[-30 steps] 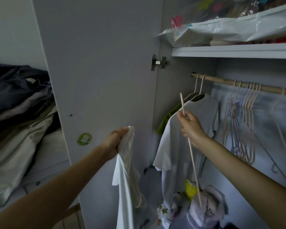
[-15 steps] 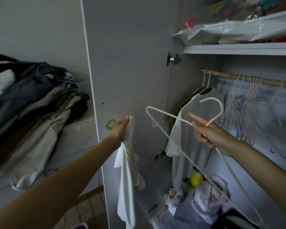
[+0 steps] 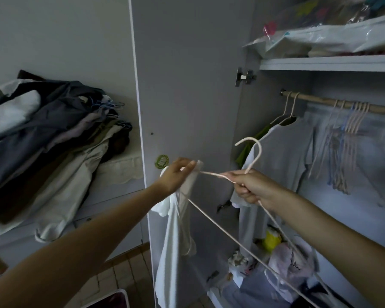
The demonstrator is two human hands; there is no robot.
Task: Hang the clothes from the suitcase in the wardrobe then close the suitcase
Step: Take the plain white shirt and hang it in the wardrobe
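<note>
Hands both busy in front of the open wardrobe door (image 3: 187, 85). My left hand (image 3: 176, 176) pinches the top of a white garment (image 3: 176, 238), which hangs down along the door. My right hand (image 3: 251, 185) grips a cream hanger (image 3: 220, 227) at the base of its hook, 1 hanger arm reaching across to the garment's top edge. On the rail (image 3: 342, 103), a grey T-shirt (image 3: 282, 156) hangs beside bare hangers (image 3: 347, 141). Clothes pile (image 3: 49, 134) on the tabletop (image 3: 120, 170), left.

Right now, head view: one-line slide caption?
Left hand holds a white cloth garment while right hand feeds a thin cream hanger into it beside the open wardrobe's wooden rail.
</note>
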